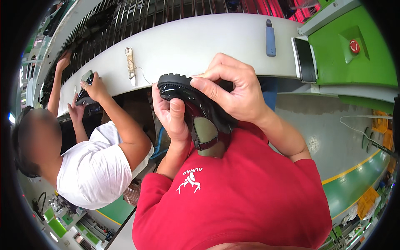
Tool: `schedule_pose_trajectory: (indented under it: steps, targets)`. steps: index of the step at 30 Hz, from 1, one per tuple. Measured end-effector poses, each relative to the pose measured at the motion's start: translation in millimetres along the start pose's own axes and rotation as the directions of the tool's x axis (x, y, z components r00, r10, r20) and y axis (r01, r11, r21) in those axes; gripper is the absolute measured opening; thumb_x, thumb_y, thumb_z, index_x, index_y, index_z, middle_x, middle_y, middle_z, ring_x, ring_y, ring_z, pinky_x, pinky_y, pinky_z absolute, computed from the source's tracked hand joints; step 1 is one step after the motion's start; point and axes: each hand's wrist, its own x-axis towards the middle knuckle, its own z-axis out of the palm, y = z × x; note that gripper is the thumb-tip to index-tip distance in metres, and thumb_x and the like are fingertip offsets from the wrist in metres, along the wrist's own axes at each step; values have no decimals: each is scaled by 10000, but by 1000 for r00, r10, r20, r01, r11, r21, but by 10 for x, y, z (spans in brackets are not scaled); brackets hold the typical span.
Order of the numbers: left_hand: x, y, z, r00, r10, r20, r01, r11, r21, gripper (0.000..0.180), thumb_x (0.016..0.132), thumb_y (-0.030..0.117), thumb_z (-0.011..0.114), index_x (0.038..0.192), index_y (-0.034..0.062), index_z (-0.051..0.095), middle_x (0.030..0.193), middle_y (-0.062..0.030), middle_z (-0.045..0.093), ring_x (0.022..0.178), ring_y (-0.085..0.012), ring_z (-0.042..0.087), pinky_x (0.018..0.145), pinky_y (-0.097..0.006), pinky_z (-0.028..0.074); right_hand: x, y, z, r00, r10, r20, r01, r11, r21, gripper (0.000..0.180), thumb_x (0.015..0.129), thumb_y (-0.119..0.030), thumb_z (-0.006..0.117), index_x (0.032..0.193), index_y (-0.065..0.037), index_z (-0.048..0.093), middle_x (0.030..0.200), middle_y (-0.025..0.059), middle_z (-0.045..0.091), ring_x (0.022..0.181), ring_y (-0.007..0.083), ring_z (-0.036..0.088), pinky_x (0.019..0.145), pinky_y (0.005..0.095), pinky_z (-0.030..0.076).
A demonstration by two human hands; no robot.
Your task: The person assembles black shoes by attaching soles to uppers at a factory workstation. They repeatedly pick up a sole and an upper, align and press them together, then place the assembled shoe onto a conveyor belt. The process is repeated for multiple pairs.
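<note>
A shiny black shoe (185,95) with a strap is held up in front of my red shirt, its toe pointing away from me. A greyish-green form (205,130) fills its opening. The ridged black sole (173,78) faces the far side. My left hand (174,118) wraps the toe end, thumb on the glossy upper and fingers behind it. My right hand (233,85) is closed at the sole's edge, its thumb pressing there. Whether some small thing sits between those right fingers I cannot make out.
On the curved white table (187,46) lie a blue-handled cutter (271,41), a thread-wound piece (130,64) and a phone (305,60). Beyond it runs a roller conveyor (141,16). A green machine panel (354,46) stands right. At left a co-worker (100,162) handles another black shoe (86,93).
</note>
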Motion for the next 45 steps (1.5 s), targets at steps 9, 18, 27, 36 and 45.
schedule_pose_trajectory:
  steps: [9,18,27,36,45]
  targets:
    - [419,44,-56,983,145,-112,-142,989,32,456,1071,386,792,1287,24,617,1122,-54,705,976,-128,670,882,-298,545,-617,111,-179,938,-331,102,347,898,-272,768,799,-465,989,1386,-30,752,1289,173,657,1103,330,662,943,449,579]
    - [598,122,106,998,52,-17,-52,998,22,455,1031,108,824,1389,-19,574,1195,-154,782,1021,-141,743,951,-303,600,-919,540,-98,962,-265,-68,217,890,-401,830,827,-155,997,1543,39,625,1386,200,603,1150,311,676,950,392,588]
    - [726,2,55,989,107,98,-137,919,370,389,1062,104,743,1425,-10,659,1256,-198,808,1111,-165,749,997,-315,597,-1004,399,-188,994,-92,-63,65,936,-345,747,896,-176,933,1532,67,627,1257,198,677,1086,293,692,939,382,573]
    - [790,-349,-122,992,-75,97,72,997,41,633,1233,432,322,1382,-73,672,1245,-216,747,1069,-249,749,982,-374,607,-1047,432,-299,773,634,19,-502,594,628,390,1144,-310,606,1302,31,707,953,136,773,573,157,665,435,291,489]
    - [696,-500,-91,992,-95,-87,86,990,-110,545,1221,382,352,1375,-60,631,1218,-219,723,1031,-296,745,942,-415,622,-1096,496,-394,847,531,6,-503,799,329,462,1123,-286,632,1443,46,662,1255,116,773,1074,170,748,935,335,601]
